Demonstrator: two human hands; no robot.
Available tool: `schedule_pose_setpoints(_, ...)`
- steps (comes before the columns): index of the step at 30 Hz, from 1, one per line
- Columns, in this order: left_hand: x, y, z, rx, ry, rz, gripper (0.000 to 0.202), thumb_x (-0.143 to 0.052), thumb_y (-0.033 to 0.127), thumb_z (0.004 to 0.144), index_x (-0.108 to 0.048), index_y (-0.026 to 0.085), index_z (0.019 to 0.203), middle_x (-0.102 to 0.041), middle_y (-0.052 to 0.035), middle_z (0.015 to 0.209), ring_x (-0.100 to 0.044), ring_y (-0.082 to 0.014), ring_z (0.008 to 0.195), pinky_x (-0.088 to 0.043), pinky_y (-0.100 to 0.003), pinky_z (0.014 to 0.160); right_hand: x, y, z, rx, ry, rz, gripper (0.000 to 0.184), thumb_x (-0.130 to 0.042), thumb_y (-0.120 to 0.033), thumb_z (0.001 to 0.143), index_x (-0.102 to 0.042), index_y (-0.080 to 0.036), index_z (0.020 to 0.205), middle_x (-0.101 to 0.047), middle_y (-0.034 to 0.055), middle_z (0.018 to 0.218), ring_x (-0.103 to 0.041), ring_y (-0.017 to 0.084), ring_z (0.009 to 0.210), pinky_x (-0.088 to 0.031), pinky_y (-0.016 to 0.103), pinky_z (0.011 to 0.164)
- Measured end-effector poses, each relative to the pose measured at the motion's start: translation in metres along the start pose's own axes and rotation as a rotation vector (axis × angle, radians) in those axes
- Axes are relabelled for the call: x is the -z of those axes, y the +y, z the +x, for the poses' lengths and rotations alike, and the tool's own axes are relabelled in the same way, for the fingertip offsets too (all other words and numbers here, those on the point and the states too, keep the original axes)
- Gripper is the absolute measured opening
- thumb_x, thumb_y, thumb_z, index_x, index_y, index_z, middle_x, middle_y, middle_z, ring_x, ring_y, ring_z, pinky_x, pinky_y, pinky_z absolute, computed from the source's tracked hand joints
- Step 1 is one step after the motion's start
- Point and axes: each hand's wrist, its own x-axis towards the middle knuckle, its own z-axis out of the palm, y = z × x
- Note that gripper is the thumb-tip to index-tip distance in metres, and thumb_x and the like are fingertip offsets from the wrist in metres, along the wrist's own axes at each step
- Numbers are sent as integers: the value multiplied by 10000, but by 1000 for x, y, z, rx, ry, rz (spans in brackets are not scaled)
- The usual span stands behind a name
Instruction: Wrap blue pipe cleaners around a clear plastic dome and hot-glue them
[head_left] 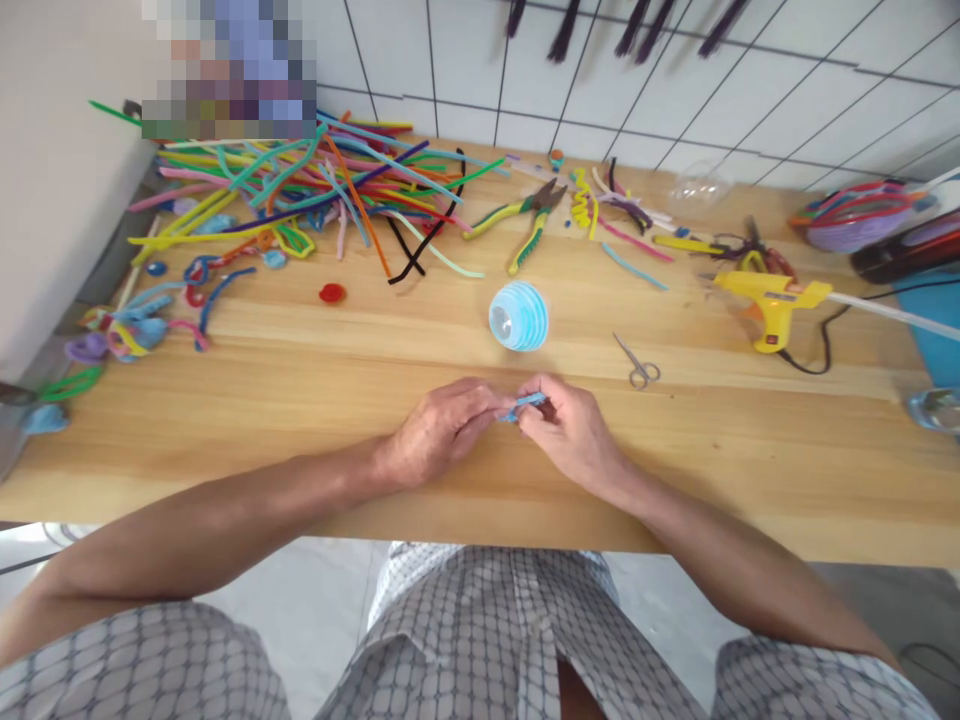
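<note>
Between both hands, just above the front half of the wooden table, is a short piece of blue pipe cleaner (529, 400). My left hand (448, 425) pinches its left end with the fingers pressed together. The other end sits in the closed fingers of my right hand (571, 430), which hide part of it. Straight ahead of the hands lies a clear, rounded cup-like piece wound with light blue rings (519, 316). Small metal scissors (637, 364) rest on the table to the right of my right hand.
A heap of coloured pipe cleaners (300, 190) covers the back left. Green-yellow pliers (529, 222) lie at the back middle. At the right is a yellow glue gun (772, 305) with its cord. A red cap (332, 293) and small coloured pieces (135, 330) lie left.
</note>
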Motion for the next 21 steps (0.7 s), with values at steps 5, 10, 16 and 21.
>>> schedule_pose_setpoints(5, -2, 2, 5, 226, 13, -204, 206, -683, 307, 1058, -711, 164, 1204, -800, -72, 1010, -723, -140, 839, -571, -249, 756, 4, 6, 4, -87, -94, 227, 130, -663, -354, 906, -639, -230, 937, -690, -27, 743, -635, 124, 598, -521, 261, 586)
schedule_pose_setpoints(10, -1, 2, 10, 374, -3, -525, 333, -716, 456, 1040, -667, 156, 1174, -768, -76, 1004, -728, -159, 901, -578, -285, 824, 3, 13, 5, -83, -153, 429, 305, -708, -492, 972, -640, -223, 1100, -766, 20, 885, -692, 142, 703, -615, 305, 687)
schedule_pose_setpoints(16, 3, -1, 11, 429, 58, -660, 349, -807, 460, 971, -664, 171, 1107, -713, -35, 984, -662, -125, 872, -546, -250, 812, 1, 16, -1, 265, 25, 42, 290, -705, -353, 1000, -656, -260, 1270, -780, 92, 1177, -764, 219, 985, -646, 388, 857)
schedule_pose_setpoints(21, 4, -3, 11, 433, 51, -696, 302, -800, 419, 977, -640, 176, 1059, -664, -7, 941, -615, -111, 839, -510, -242, 786, 1, 18, 2, 591, 154, -301, 126, -702, -242, 1010, -738, -276, 1126, -790, 107, 1180, -769, 253, 1083, -639, 431, 948)
